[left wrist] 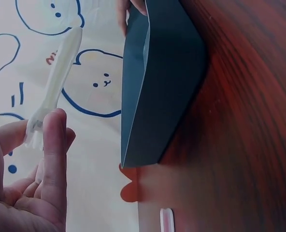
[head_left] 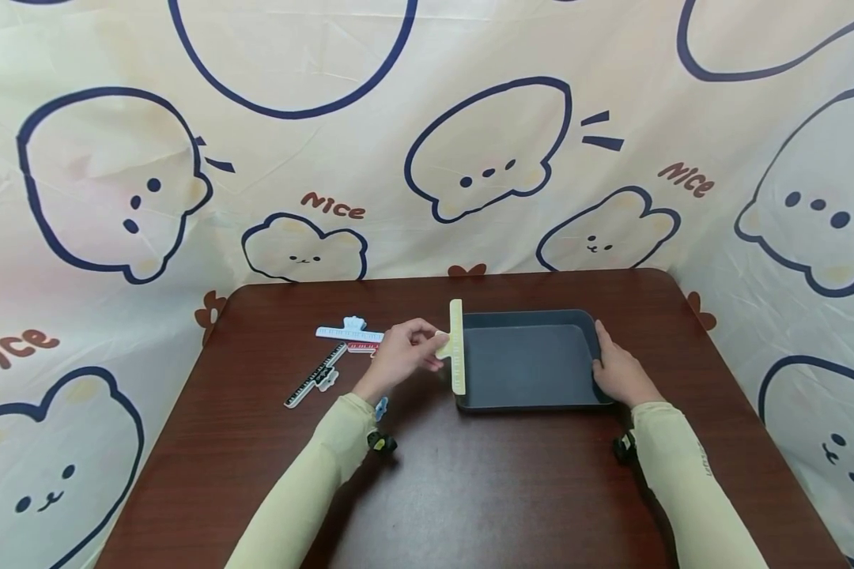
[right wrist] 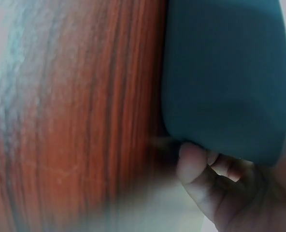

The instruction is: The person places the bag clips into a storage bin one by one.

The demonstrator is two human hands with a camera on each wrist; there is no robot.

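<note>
My left hand (head_left: 407, 353) pinches the grip tab of a pale yellow ruler-shaped clip (head_left: 458, 348) between thumb and fingers. In the head view the clip stands lengthwise along the left rim of a dark grey rectangular tray (head_left: 527, 359). The left wrist view shows the clip (left wrist: 61, 72) raised and apart from the tray wall (left wrist: 169, 72). At the tray's right end my right hand (head_left: 622, 367) holds the rim, its thumb over the edge. In the right wrist view, the thumb (right wrist: 191, 162) lies against the tray's outer corner.
Left of the tray on the brown table (head_left: 470, 490) lie a light blue ruler clip (head_left: 338, 334), a black one (head_left: 316, 375) and a red one (head_left: 363, 347), partly hidden. Something blue (head_left: 380, 408) shows beside my left wrist. A patterned cloth (head_left: 398, 158) hangs behind the table.
</note>
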